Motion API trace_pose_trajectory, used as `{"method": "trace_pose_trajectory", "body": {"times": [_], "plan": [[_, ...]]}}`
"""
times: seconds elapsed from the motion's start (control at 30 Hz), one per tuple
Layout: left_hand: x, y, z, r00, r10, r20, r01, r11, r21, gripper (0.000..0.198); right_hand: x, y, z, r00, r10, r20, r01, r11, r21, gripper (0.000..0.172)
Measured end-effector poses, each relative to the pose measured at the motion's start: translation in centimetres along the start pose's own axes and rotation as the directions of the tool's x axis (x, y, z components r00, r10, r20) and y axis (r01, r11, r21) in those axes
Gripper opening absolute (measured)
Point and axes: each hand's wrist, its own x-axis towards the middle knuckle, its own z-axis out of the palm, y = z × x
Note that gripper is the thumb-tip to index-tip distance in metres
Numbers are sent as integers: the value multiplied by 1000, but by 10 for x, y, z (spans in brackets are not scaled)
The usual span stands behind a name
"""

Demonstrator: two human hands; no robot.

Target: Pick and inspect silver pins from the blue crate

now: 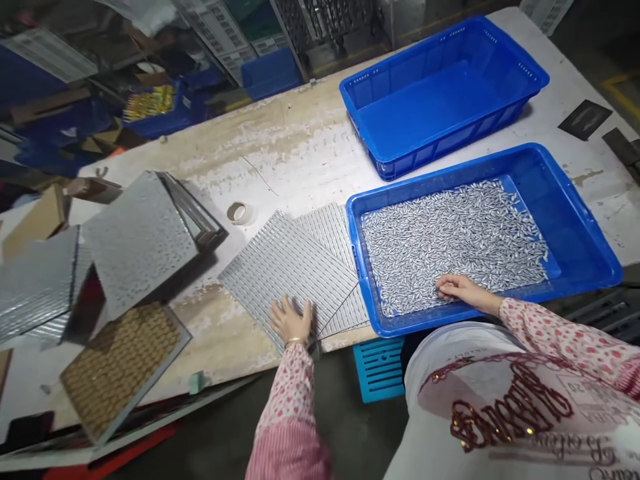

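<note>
My left hand (293,320) lies flat with fingers spread on the near corner of a grey ribbed tray (285,267) on the table. A second ribbed tray (333,230) lies under it, partly covered. My right hand (457,288) rests inside a blue bin (575,227), fingers curled into the heap of small silver pieces (450,240) that fills it. Whether those fingers hold any pieces is hidden.
An empty blue bin (440,93) stands at the far side of the worn white table (290,153). Stacked filled trays (135,240) and a brown-filled tray (120,367) sit at the left. A tape roll (239,213) lies mid-table. A blue crate (377,367) sits below the table edge.
</note>
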Motion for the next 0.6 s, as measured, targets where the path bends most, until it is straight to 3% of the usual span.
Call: {"method": "trace_pose_trajectory", "body": {"times": [0.07,0.17,0.23,0.3,0.37,0.43,0.5,0.6], "plan": [[13,25,21,991,-122,-62,124,992,32,82,1,2,1,1000,3,-8,-3,1000,-18,43],[18,49,49,983,-158,-90,164,984,65,86,3,4,2,999,20,-30,-21,999,-30,43],[16,45,55,991,-74,-113,88,988,124,86,2,5,2,999,14,-37,-15,1000,-28,42],[14,28,51,991,103,-83,-83,974,213,84,1,5,2,999,0,-39,-1,1000,-16,40],[12,11,44,950,310,24,-305,913,273,83,1,5,2,999,-9,-44,8,1000,-1,37],[9,4,40,896,430,108,-441,843,309,85,2,5,3,999,-7,-50,7,1000,8,35],[2,12,42,893,433,124,-448,823,349,86,5,6,4,999,1,-53,-1,1000,4,33],[-11,34,47,927,364,92,-371,848,378,83,9,5,9,999,-10,-48,7,999,-51,25]]}}
